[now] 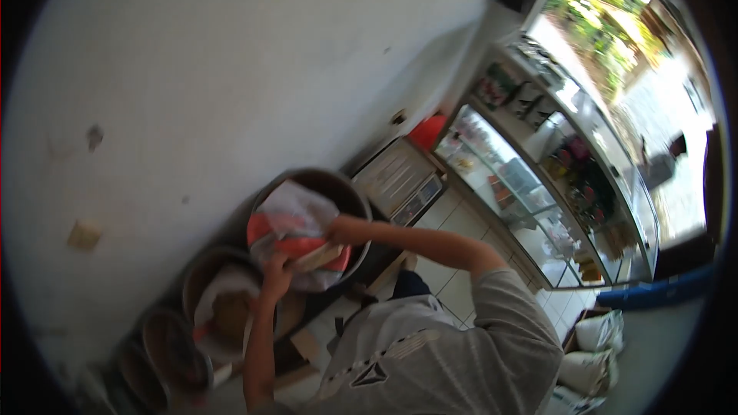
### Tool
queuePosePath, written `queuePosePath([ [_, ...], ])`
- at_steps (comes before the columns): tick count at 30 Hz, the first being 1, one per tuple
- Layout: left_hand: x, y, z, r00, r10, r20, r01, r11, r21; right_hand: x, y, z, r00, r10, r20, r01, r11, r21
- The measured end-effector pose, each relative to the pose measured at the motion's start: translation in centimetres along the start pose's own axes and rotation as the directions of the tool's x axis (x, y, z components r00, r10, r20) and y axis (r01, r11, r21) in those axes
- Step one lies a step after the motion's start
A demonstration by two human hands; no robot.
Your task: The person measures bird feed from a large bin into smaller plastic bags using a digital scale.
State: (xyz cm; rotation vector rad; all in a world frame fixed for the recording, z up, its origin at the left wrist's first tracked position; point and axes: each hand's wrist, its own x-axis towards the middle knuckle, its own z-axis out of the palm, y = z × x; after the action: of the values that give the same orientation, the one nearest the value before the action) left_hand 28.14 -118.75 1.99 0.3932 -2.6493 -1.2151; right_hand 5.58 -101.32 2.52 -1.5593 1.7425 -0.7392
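Note:
A large round tub (357,204) stands against the wall, with a whitish plastic bag (296,206) and a red-orange item (300,246) in its mouth. My right hand (344,230) is closed at the bag's right side. Lower left of it, my left hand (277,269) is closed at the near edge of the bag. A pale, flat strip (317,259) lies between the two hands; which hand grips it is hard to tell. The fingertips are small and blurred, and the tub's inside is largely hidden by the bag.
More round tubs (188,280) line the wall at lower left. A scale (400,180) sits right of the large tub. Beyond are a glass display case (511,184), a red object (427,132), white sacks (588,369) and a person (661,169) outside.

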Motion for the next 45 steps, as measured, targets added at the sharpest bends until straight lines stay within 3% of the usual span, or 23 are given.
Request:
queuePosePath([
  [1, -0.1, 0.2, 0.2, 1.000, -0.001, -0.023, 0.000, 1.000, -0.013, -0.1, 0.7, 0.5, 0.999, 0.011, -0.044, -0.007, 0.995, 0.103],
  [2, -0.3, -0.8, 0.9, 0.998, 0.017, -0.057, -0.018, 1.000, -0.006, 0.2, 2.0, 1.2, 0.986, -0.148, -0.077, 0.145, 0.988, -0.046],
  [3, -0.7, -1.6, 1.6, 0.995, 0.040, -0.089, -0.040, 0.999, 0.002, -0.1, 0.8, 0.9, 0.998, 0.023, -0.059, -0.022, 1.000, 0.011],
  [5, -1.1, -0.6, 1.7, 0.992, -0.115, -0.048, 0.115, 0.993, -0.013, -0.2, 1.2, 2.0, 0.993, 0.097, -0.073, -0.094, 0.995, 0.044],
  [8, -1.3, 1.0, 1.7, 0.981, -0.137, -0.138, 0.131, 0.990, -0.052, 0.1, 0.8, 2.4, 0.988, 0.156, -0.006, -0.155, 0.984, 0.088],
  [10, -1.3, 1.2, 1.4, 0.999, -0.011, -0.047, 0.017, 0.991, 0.132, 0.2, 1.2, 2.6, 0.961, 0.277, 0.010, -0.276, 0.955, 0.108],
  [14, -1.8, 0.9, 0.9, 0.999, 0.007, 0.053, -0.011, 0.997, 0.073, 0.4, 1.6, 2.8, 0.948, 0.317, 0.026, -0.318, 0.941, 0.113],
  [15, -1.8, 1.2, 0.8, 0.999, 0.001, 0.054, -0.005, 0.998, 0.065, 0.4, 1.0, 2.6, 0.946, 0.323, 0.034, -0.324, 0.939, 0.112],
  [18, -1.6, 1.5, 0.5, 0.995, 0.100, 0.014, -0.100, 0.954, 0.281, 0.1, -0.9, 1.7, 0.929, 0.366, 0.046, -0.369, 0.926, 0.086],
  [20, -1.4, 1.4, 0.5, 0.998, 0.062, 0.004, -0.061, 0.956, 0.288, -0.8, -2.2, 1.2, 0.994, 0.054, -0.091, -0.046, 0.995, 0.091],
  [21, -1.4, 1.3, 0.5, 0.998, 0.057, 0.001, -0.055, 0.957, 0.284, -1.0, -2.0, 1.3, 0.995, 0.055, -0.085, -0.048, 0.995, 0.090],
  [23, -1.3, 1.2, 0.4, 1.000, 0.029, 0.011, -0.031, 0.966, 0.256, -1.7, -1.7, 1.3, 0.986, -0.103, -0.129, 0.078, 0.979, -0.186],
  [30, -0.8, 2.7, -0.9, 0.994, 0.075, 0.080, -0.093, 0.959, 0.268, -4.9, -2.3, 0.4, 0.973, -0.134, -0.186, 0.103, 0.981, -0.167],
  [32, -0.3, 2.8, 0.1, 0.983, 0.171, 0.060, -0.171, 0.985, -0.007, -7.2, -2.7, -0.4, 0.978, -0.079, -0.194, 0.082, 0.997, 0.005],
  [33, 0.0, 3.2, 1.6, 0.978, 0.197, 0.073, -0.197, 0.980, -0.011, -8.5, -3.2, -0.8, 0.965, -0.114, -0.238, 0.120, 0.993, 0.008],
  [34, -0.1, 4.0, 3.4, 0.988, 0.150, -0.036, -0.154, 0.960, -0.235, -9.9, -3.3, -0.7, 0.960, -0.100, -0.263, 0.103, 0.995, -0.001],
  [35, -0.1, 4.7, 5.2, 0.990, 0.076, -0.121, -0.124, 0.884, -0.452, -11.3, -3.4, -0.3, 0.939, 0.035, -0.342, 0.048, 0.972, 0.232],
  [36, 0.1, 5.9, 6.4, 0.989, 0.108, -0.100, -0.142, 0.878, -0.456, -12.8, -3.6, 0.2, 0.903, 0.178, -0.391, 0.022, 0.889, 0.456],
  [38, 0.4, 8.5, 8.9, 0.986, -0.151, 0.065, 0.151, 0.676, -0.721, -15.8, -3.3, 1.3, 0.844, 0.268, -0.464, 0.012, 0.856, 0.516],
  [39, 0.7, 10.0, 10.5, 0.989, -0.119, 0.091, 0.148, 0.680, -0.718, -17.4, -2.5, 2.3, 0.760, 0.407, -0.507, 0.010, 0.772, 0.635],
  [41, 1.2, 13.4, 14.5, 0.980, -0.175, -0.089, 0.079, 0.767, -0.637, -20.6, -2.3, 3.8, 0.582, 0.641, -0.501, 0.024, 0.602, 0.798],
  [42, 1.2, 15.4, 16.7, 0.964, -0.193, -0.184, 0.048, 0.805, -0.591, -22.2, -2.2, 4.6, 0.552, 0.653, -0.519, 0.037, 0.603, 0.797],
  [45, -0.4, 20.8, 22.1, 0.955, -0.185, -0.233, 0.067, 0.897, -0.437, -26.5, -2.6, 7.8, 0.075, 0.686, -0.724, -0.136, 0.726, 0.674],
])
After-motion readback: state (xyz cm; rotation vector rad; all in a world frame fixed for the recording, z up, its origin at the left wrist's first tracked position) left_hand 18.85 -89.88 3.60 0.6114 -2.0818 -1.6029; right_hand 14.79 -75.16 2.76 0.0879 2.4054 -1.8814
